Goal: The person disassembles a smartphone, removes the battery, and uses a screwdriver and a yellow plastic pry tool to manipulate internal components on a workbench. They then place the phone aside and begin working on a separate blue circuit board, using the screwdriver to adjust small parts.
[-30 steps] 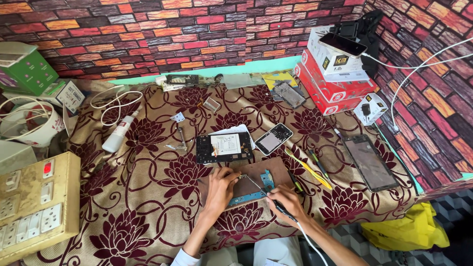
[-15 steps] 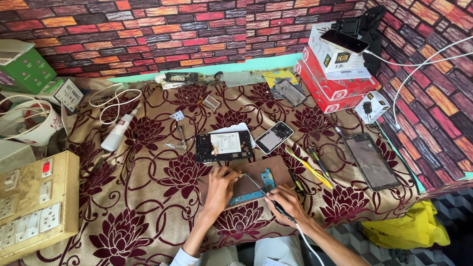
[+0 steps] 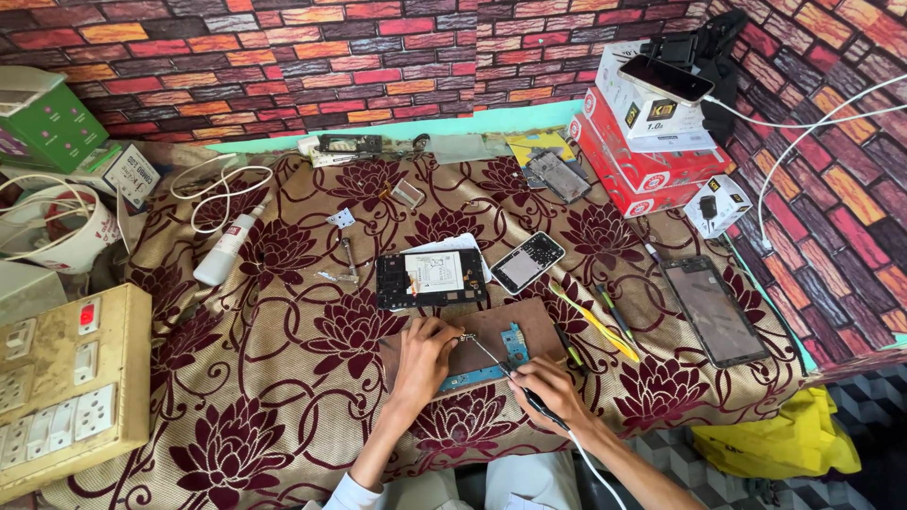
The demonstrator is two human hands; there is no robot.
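Circuit board (image 3: 491, 364), blue and narrow, lies on a brown work mat (image 3: 543, 326) at the near edge of the table, between the person's two hands. Left hand (image 3: 422, 364) rests on the mat with its fingertips pressed down on the left end of the board; the fingers are curled close together, and whether they pinch anything small cannot be told. Right hand (image 3: 551, 392) is closed around the dark handle of a soldering iron (image 3: 501, 364), held like a pen, with the thin metal tip slanting up and left over the board toward the left fingertips. A white cord (image 3: 590, 472) runs from the handle toward the near edge of the view.

Just beyond the mat lies an opened tablet (image 3: 432, 278), back removed, black frame around a pale panel. To its right sits a small phone (image 3: 527, 262), screen up, tilted. Right of the mat lie yellow and green hand tools (image 3: 595, 321), and further right a large dark phone (image 3: 714, 310) lies flat.

All of this rests on a cloth (image 3: 283, 378) of tan fabric with maroon flowers. On its far left part lie a white squeeze bottle (image 3: 227, 250) and a coiled white cable (image 3: 219, 184). At the near left stands a beige switch and socket board (image 3: 66, 387). At the far right, red and white boxes (image 3: 652, 142) are stacked against the brick-patterned wall (image 3: 378, 57). A yellow bag (image 3: 784, 439) lies below the table at the near right.
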